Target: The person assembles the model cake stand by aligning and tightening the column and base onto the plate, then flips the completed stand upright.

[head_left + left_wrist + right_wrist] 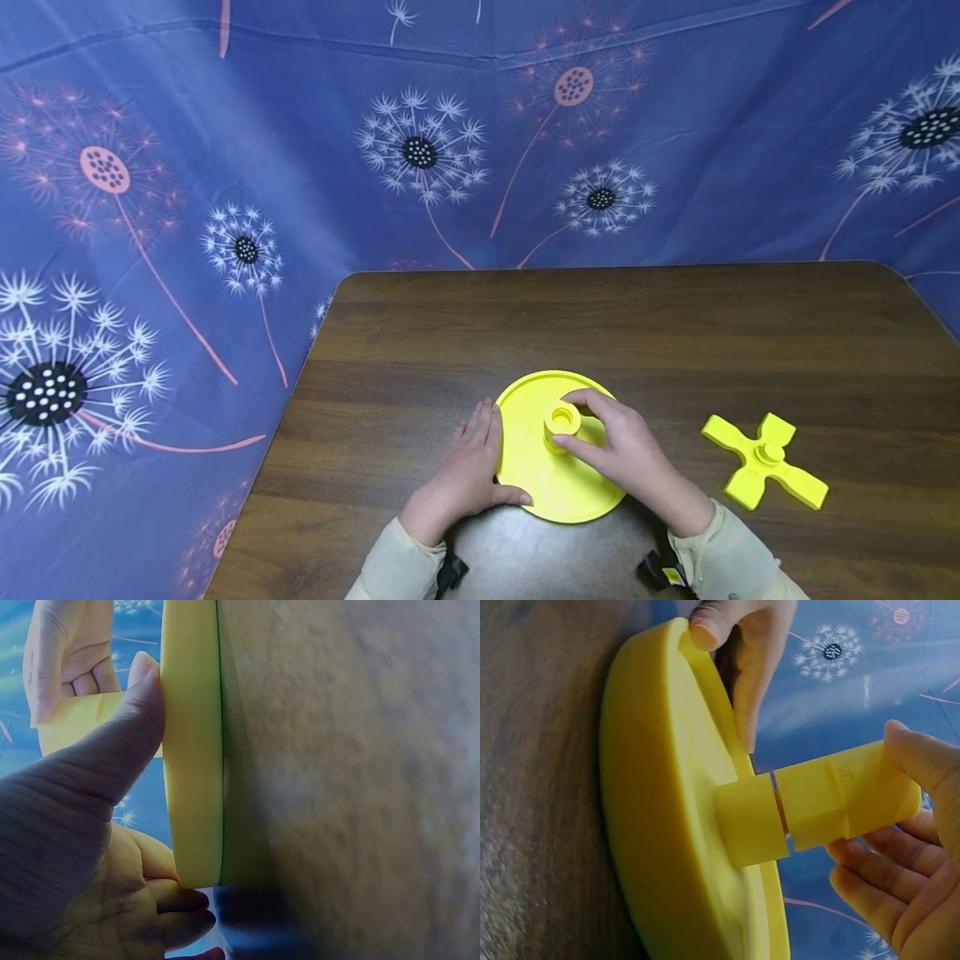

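Note:
A round yellow base point(536, 483) with a raised rim lies on the table, with a short round post point(750, 821) at its middle. My left hand point(468, 467) holds the base by its left edge, fingers along the side and thumb over the rim. My right hand point(626, 442) pinches a yellow tube-shaped piece point(847, 795) between thumb and fingers. That piece stands over the post, slightly tilted, and a narrow gap shows between them in the right wrist view. Its top opening faces up in the head view.
A yellow cross-shaped piece point(767, 457) with four arms and a central knob lies on the brown wooden table point(600, 325), right of my right hand. Behind and left of the table hangs a blue dandelion-print cloth point(300, 100).

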`<state>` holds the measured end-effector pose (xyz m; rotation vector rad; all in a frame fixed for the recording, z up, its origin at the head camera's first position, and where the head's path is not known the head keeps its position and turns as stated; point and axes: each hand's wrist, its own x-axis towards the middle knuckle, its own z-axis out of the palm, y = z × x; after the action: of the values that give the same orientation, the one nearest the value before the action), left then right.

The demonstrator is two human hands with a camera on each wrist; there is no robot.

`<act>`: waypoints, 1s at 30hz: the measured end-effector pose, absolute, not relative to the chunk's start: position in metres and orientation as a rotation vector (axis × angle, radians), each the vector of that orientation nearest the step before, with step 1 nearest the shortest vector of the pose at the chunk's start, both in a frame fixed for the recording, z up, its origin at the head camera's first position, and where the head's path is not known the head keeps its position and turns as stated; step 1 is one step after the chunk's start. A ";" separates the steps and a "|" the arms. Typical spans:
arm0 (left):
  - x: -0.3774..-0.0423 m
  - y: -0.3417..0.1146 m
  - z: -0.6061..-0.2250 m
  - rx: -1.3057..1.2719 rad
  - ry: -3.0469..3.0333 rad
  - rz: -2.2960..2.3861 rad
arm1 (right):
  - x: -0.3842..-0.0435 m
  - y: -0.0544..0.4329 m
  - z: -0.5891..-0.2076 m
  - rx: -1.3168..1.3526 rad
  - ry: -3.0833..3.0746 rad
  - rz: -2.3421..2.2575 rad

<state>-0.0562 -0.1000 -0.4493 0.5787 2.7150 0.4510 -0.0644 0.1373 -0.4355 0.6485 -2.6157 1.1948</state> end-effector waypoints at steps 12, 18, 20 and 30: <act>-0.057 -0.100 -0.449 0.581 2.720 0.453 | -0.065 0.141 -0.433 0.680 -2.666 1.258; -0.056 -0.100 -0.450 0.582 2.716 0.451 | -0.067 0.143 -0.429 0.820 -2.679 1.365; -0.056 -0.101 -0.450 0.584 2.717 0.449 | -0.067 0.144 -0.429 0.852 -2.682 1.370; -0.056 -0.101 -0.450 0.584 2.718 0.457 | -0.069 0.147 -0.431 0.781 -2.760 1.390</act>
<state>-0.0560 -0.1014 -0.4498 0.5844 2.7177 0.4574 -0.0687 0.1472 -0.4308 0.7813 -2.7603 1.3901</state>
